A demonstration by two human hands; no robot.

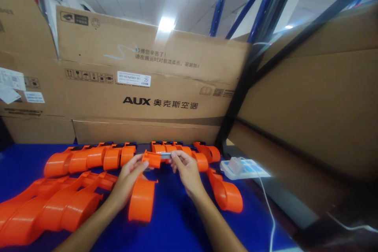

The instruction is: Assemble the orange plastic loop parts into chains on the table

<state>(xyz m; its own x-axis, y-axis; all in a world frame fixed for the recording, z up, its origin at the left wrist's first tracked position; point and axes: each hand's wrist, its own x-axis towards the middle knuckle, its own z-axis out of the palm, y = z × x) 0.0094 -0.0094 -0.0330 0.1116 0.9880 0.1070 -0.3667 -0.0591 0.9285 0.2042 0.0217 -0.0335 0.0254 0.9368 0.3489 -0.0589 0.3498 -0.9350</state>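
My left hand [130, 175] is closed around the narrow upper end of an orange plastic tape dispenser [141, 201], whose wide curved loop hangs below the fingers. In my right hand [185, 167], thumb and fingers pinch a small grey metal strip [165, 155]. The strip's left end meets the side of the orange end; whether it sits inside it I cannot tell. Behind both hands stands a row of similar orange dispensers [96, 157] with dark pieces at their tops. More orange dispensers [53, 204], with no dark pieces visible, lie overlapping at the left.
A blue tabletop [177, 220] carries everything. A dark phone-like object [143, 148] lies behind my hands. To the right are single dispensers [226, 193] and a white power strip [245, 168] with a cable [270, 208]. Cardboard [147, 63] walls the back; a dark post [240, 94] rises at right.
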